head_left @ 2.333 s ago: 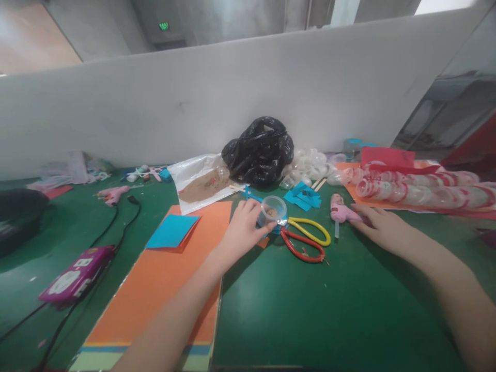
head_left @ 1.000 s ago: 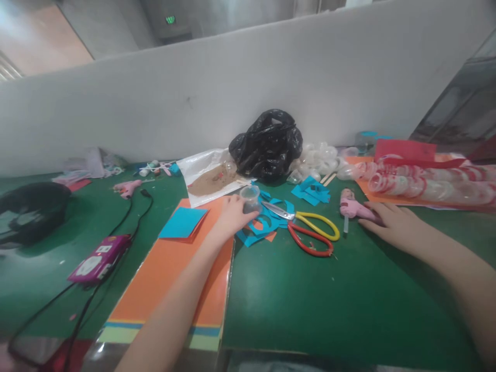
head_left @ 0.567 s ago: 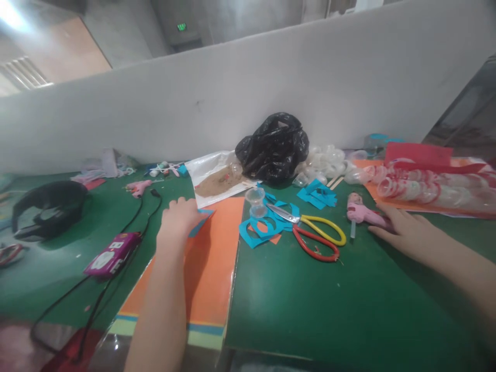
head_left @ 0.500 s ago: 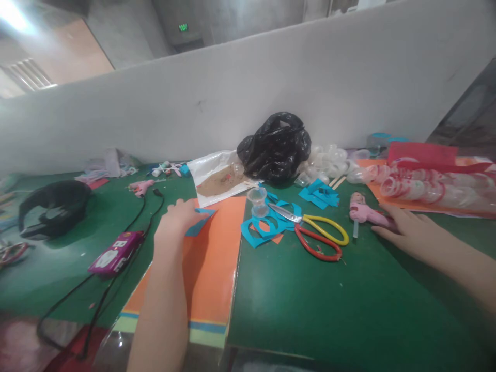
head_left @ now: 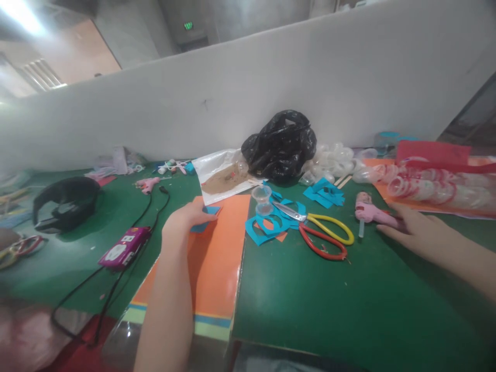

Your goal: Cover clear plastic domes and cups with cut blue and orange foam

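My left hand (head_left: 186, 218) is over the upper part of an orange sheet (head_left: 219, 258), its fingers partly hidden. Its thumb lies across a small piece of blue paper (head_left: 200, 227), which it seems to pinch. On the right, my right hand (head_left: 416, 227) has its thumb and fingers around the handle end of a pink glue gun (head_left: 371, 213). The gun rests on the green table with a clear glue stick poking out. Between my hands lie scissors (head_left: 327, 232) with one yellow and one red handle, beside blue paper cut-outs (head_left: 260, 232) and a clear plastic cup (head_left: 262, 199).
Behind stand a black plastic bag (head_left: 284, 147), a white sheet (head_left: 211, 194) with brown material, and clear cups (head_left: 335, 157). Rows of red-rimmed cups (head_left: 434, 187) lie at right. A purple box (head_left: 126, 248) with black cords (head_left: 104, 299) and a black ring-shaped object (head_left: 65, 206) are left.
The whole view has shifted slightly, so things appear a little further right. My left thumb now reaches across the blue paper. My right hand stays at the glue gun.
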A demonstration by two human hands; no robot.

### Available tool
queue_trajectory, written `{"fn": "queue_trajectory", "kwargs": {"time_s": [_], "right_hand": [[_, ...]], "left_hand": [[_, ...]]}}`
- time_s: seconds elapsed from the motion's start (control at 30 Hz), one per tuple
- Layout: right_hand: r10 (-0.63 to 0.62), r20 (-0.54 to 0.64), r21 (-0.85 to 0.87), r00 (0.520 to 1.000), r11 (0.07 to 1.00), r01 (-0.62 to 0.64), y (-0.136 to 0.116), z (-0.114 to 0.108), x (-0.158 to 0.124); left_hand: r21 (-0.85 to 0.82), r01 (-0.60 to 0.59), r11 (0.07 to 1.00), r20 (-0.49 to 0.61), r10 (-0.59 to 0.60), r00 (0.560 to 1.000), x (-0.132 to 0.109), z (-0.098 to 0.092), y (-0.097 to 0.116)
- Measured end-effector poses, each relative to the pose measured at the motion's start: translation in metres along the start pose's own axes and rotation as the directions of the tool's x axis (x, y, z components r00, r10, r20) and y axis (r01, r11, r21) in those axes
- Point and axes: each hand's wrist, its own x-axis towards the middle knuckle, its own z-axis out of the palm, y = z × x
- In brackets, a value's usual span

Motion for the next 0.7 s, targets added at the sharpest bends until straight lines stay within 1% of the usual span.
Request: {"fn": "queue_trajectory", "kwargs": {"time_s": [0.07, 0.17, 0.4, 0.57, 0.7], "right_hand": [[-0.010, 0.044, 0.030, 0.999, 0.999, 0.009, -0.0007, -0.0007, 0.0004], [-0.013, 0.044, 0.064, 0.999, 0.998, 0.011, -0.0025, -0.0023, 0.0011], [0.008, 0.069, 0.089, 0.998, 0.996, -0.014, -0.0054, -0.0031, 0.0014], [-0.003, 0.093, 0.091, 0.996, 0.996, -0.006, -0.0040, -0.0033, 0.0017], [-0.004, 0.084, 0.075, 0.996, 0.997, -0.002, -0.0024, -0.0029, 0.0002]], "left_hand": [[-0.005, 0.005, 1.000, 0.024, -0.005, 1.000, -0.0013, -0.0018, 0.0013], [-0.027, 0.004, 1.000, 0.045, -0.003, 0.999, -0.0038, -0.0041, 0.0032], [-0.012, -0.025, 1.000, -0.040, 0.025, 0.999, -0.0067, -0.0068, 0.0037], [-0.028, -0.040, 0.999, -0.007, 0.040, 0.999, -0.0049, -0.0079, -0.0009], [-0.050, -0.069, 0.996, -0.017, 0.068, 0.998, -0.0014, -0.0058, -0.0029]]}}
